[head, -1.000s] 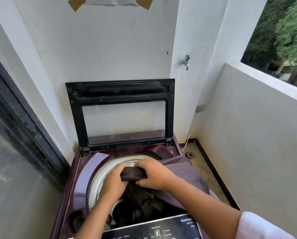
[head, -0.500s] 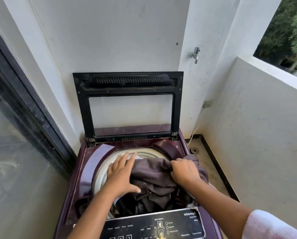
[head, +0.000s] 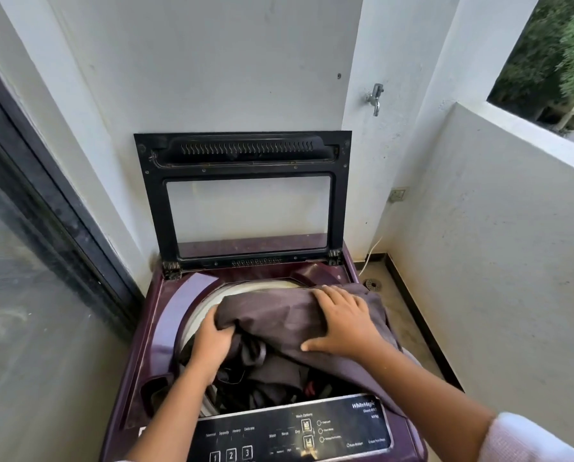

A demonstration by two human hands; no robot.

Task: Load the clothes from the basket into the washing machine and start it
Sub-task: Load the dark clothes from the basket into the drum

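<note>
A maroon top-load washing machine (head: 135,368) stands in front of me with its black-framed lid (head: 242,151) raised against the wall. A dark purple-grey garment (head: 279,315) lies bunched over the drum opening and hangs over the right rim. My left hand (head: 210,345) grips the garment's left edge, fingers curled under the fold. Spread flat with straight fingers, my right hand (head: 342,323) presses on top of the cloth. More dark clothes (head: 272,378) fill the drum below. The black control panel (head: 295,435) runs along the front. No basket is in view.
A glass sliding door (head: 29,295) runs along the left. On the right, a white parapet wall (head: 495,245) bounds a narrow strip of floor with a drain (head: 373,284). A tap (head: 375,96) and a wall socket (head: 398,194) sit on the pillar behind.
My right hand has opened from a grip and moved up onto the cloth, now pressing flat. My left hand went from flat on the cloth to gripping its left edge. The garment is spread wider.
</note>
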